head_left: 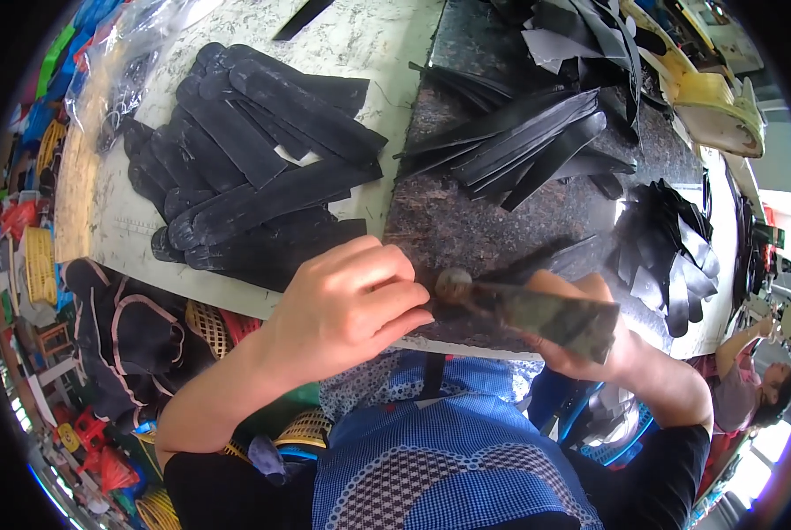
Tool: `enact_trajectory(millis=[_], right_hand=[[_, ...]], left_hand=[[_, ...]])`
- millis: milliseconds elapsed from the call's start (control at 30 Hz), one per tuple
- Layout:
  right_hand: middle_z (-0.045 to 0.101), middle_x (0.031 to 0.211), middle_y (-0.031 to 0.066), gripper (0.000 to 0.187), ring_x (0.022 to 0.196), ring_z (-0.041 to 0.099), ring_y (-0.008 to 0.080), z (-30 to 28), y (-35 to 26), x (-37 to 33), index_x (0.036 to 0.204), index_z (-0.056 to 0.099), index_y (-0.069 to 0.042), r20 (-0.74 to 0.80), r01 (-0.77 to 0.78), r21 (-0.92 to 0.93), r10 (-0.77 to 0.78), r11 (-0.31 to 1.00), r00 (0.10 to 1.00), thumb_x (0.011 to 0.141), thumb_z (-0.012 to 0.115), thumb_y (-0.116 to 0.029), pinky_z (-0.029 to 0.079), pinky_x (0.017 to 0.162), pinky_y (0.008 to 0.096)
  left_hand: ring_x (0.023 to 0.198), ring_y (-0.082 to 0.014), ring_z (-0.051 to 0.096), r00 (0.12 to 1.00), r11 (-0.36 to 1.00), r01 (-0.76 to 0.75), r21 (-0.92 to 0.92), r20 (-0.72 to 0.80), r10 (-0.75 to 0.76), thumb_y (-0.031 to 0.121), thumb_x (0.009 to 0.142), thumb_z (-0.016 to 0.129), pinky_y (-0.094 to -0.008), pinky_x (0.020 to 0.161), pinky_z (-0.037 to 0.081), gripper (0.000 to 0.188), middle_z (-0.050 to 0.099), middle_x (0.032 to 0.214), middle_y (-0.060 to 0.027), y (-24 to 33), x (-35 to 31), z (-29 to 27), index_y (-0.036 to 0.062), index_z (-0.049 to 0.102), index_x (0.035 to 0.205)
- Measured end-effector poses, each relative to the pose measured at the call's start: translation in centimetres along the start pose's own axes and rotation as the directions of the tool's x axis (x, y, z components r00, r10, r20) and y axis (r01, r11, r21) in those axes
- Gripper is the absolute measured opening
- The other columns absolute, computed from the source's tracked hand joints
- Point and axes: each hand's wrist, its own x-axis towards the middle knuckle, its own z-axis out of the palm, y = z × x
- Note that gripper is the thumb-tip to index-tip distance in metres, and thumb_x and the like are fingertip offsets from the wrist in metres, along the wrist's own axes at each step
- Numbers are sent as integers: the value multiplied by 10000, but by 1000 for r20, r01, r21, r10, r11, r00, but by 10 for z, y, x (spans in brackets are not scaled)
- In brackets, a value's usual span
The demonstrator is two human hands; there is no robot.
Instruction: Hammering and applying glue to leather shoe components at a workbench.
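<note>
My right hand [621,340] is closed round a metal hammer [546,316], blurred, its small round face toward my left hand and its wide flat end toward me. My left hand [347,296] is closed, thumb and fingers drawn together at the near edge of the dark stone slab [493,238]. Whatever its fingertips pinch is hidden. Left of the slab, close beyond my left hand, lies a spread pile of black strips with rounded ends [263,159]. On the slab beyond the hammer rests a stack of long black strips [528,132].
A bunch of black rounded pieces [674,247] lies at the right of the table [245,291]. More black and grey scraps [581,35] sit at the far right, near a cream-coloured machine [718,110]. Another person [753,389] is at the right edge. Clear plastic wrap [131,71] lies far left.
</note>
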Motion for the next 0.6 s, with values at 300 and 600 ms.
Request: enact_trajectory(millis=[300, 600], right_hand=[[551, 567, 80, 187, 486, 622, 293, -2, -9, 9, 909, 583, -46, 34, -7, -155, 13, 988, 999, 896, 718, -174, 462, 447, 391], [578, 624, 82, 222, 508, 624, 299, -2, -13, 12, 945, 596, -48, 58, 17, -169, -7, 986, 998, 893, 725, -221, 479, 471, 400]], left_hand=[[683, -206, 597, 974, 984, 157, 84, -177, -140, 44, 697, 852, -332, 578, 490, 249, 605, 829, -38, 25, -24, 22, 30, 726, 911], [667, -209, 591, 928, 975, 194, 110, -342, -146, 4, 645, 862, -333, 571, 454, 288, 613, 813, -34, 29, -32, 36, 36, 743, 905]])
